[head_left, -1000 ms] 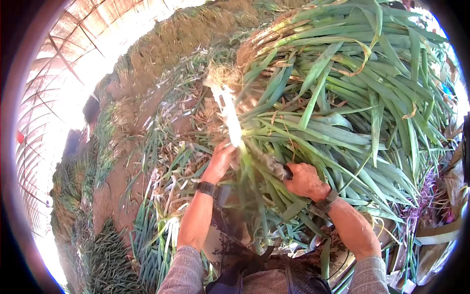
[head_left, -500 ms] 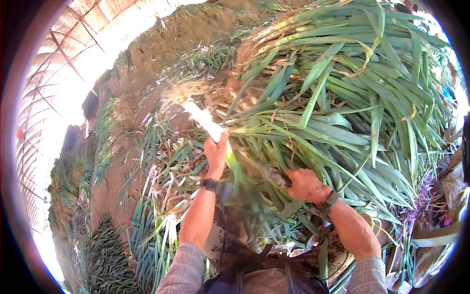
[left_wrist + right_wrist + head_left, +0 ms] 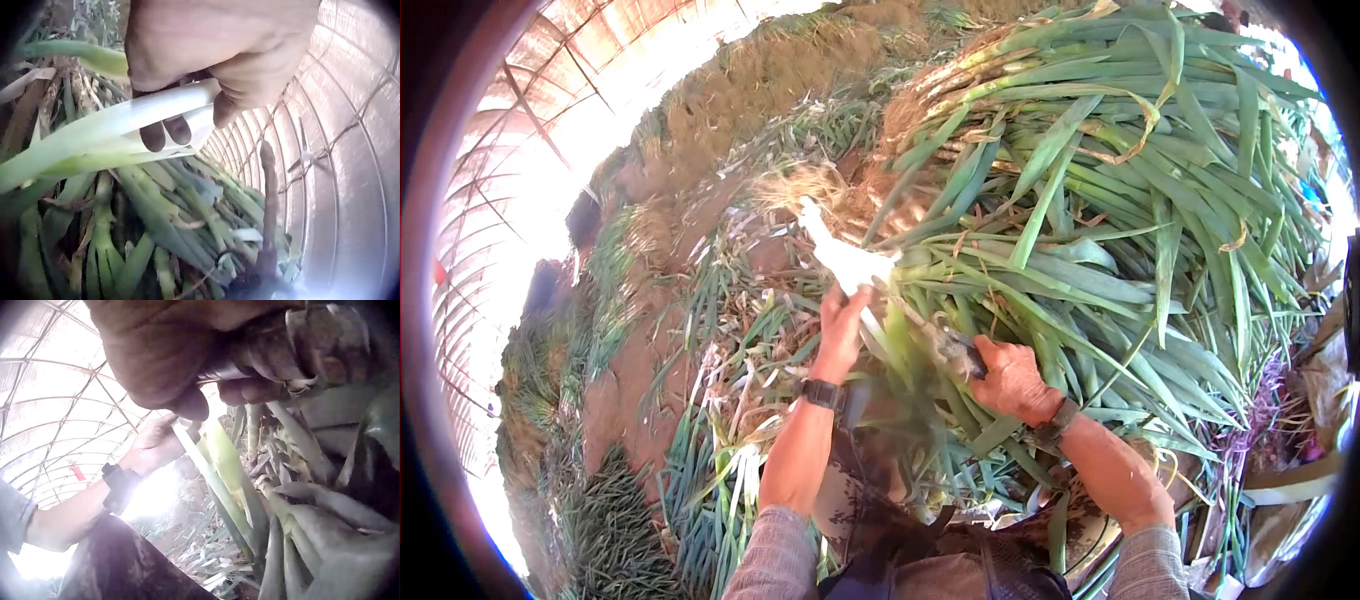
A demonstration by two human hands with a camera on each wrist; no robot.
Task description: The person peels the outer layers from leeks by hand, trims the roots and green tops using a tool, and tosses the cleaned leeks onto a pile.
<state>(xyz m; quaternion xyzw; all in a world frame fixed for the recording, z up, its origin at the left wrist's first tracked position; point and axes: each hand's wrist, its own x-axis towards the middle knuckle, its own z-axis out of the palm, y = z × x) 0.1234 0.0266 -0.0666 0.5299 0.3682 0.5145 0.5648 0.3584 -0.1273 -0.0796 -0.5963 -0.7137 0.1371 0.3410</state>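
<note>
My left hand (image 3: 840,328) grips a leek (image 3: 850,262) by its white shaft, with the roots pointing away up and left. In the left wrist view its fingers curl round the pale stalk (image 3: 119,119), where two layers stand apart. Right of it, my right hand (image 3: 1008,380) holds a dark-handled tool (image 3: 948,348) with a dirt-coated slim end, aimed toward the leek. In the right wrist view the hand wraps the tool's scuffed cylindrical body (image 3: 331,340). A rod with a brown tip (image 3: 269,187) shows in the left wrist view. Blur hides the leek's lower leaves.
A large heap of leeks (image 3: 1100,200) lies to the right, its rooted ends on the left. Peeled scraps (image 3: 750,375) litter the ground beside my left arm. More green leaves (image 3: 625,530) lie at lower left, under an arched roof (image 3: 550,90).
My left hand has moved a little left with the leek, whose root end swung left and then slightly back. White layers now flare out rightward. My right hand has shifted slightly left.
</note>
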